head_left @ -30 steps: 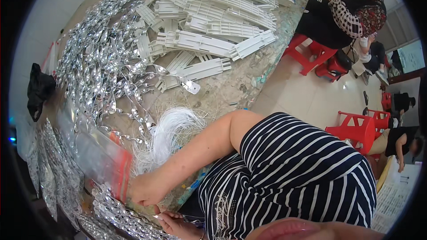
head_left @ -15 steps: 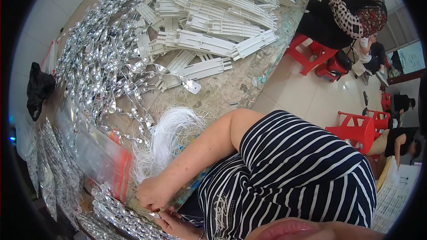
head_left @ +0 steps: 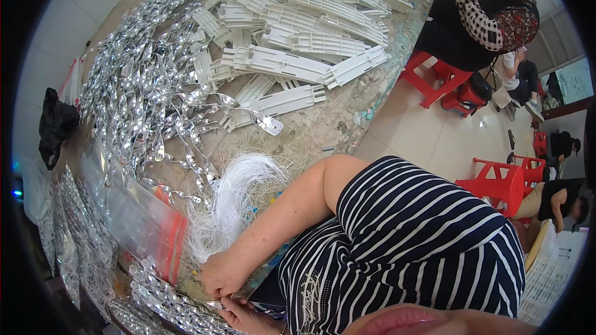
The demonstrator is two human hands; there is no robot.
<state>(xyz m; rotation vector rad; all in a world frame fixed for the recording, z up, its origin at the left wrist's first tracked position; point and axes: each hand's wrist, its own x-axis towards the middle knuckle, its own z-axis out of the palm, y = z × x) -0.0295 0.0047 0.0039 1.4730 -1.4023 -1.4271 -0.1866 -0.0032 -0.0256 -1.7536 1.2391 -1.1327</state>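
My right hand (head_left: pixel 222 276) is closed, its fingers pointing down toward my other hand. Just below it, my left hand (head_left: pixel 245 317) pinches at the end of a shiny silver strip (head_left: pixel 213 304); the fingertips nearly meet those of the right. What the right fingers hold is hidden. A hank of fine white thread (head_left: pixel 239 189) lies beside my right wrist. Under and left of the hands are rows of twisted silver strips (head_left: pixel 158 294). A clear plastic bag with a red edge (head_left: pixel 143 226) lies alongside them.
A large heap of twisted silver strips (head_left: pixel 139 93) covers the table's left part. White plastic slotted bars (head_left: pixel 288 65) are piled at the top. A black bag (head_left: pixel 56 127) sits at the left. Red stools (head_left: pixel 496 183) and several other people are on the right.
My right hand has shifted slightly to the right, close above the left hand. The left hand stays pinched in nearly the same place. At the upper right, another person's hands have moved slightly.
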